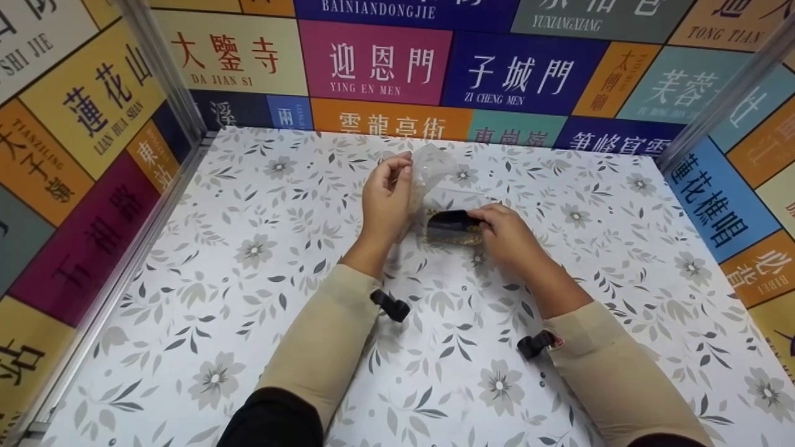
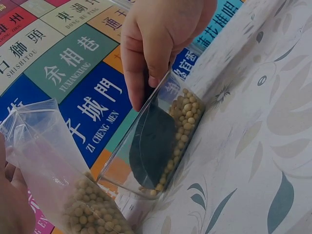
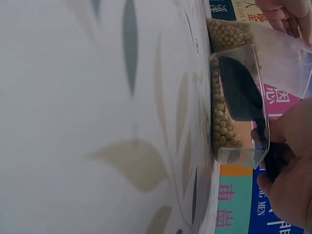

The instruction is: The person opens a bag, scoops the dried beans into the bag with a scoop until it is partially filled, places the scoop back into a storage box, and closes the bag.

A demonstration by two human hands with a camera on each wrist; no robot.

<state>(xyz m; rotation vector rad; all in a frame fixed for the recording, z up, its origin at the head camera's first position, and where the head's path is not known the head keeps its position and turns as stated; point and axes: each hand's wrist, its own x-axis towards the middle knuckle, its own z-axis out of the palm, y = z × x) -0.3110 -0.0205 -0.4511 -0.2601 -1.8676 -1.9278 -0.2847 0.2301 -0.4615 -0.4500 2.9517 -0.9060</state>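
Note:
My left hand (image 1: 385, 195) grips the upper part of a clear plastic bag (image 2: 48, 141), with round tan soybeans (image 2: 95, 209) gathered at its bottom. To its right, my right hand (image 1: 512, 239) holds the handle of a black scoop (image 3: 239, 90). The scoop's blade is tilted down inside a clear rectangular container (image 3: 243, 156), above and against a layer of soybeans (image 2: 184, 122). That container stands upright on the table beside the bag. In the head view its edges are hard to make out, and the left hand partly covers the bag.
A white table with a grey leaf-and-flower print (image 1: 254, 251) lies beneath both hands. Colourful panels with lettering (image 1: 372, 62) wall its back and sides. Metal posts (image 1: 168, 68) stand at the back corners. A black wrist camera (image 1: 390, 305) sticks out from the left sleeve.

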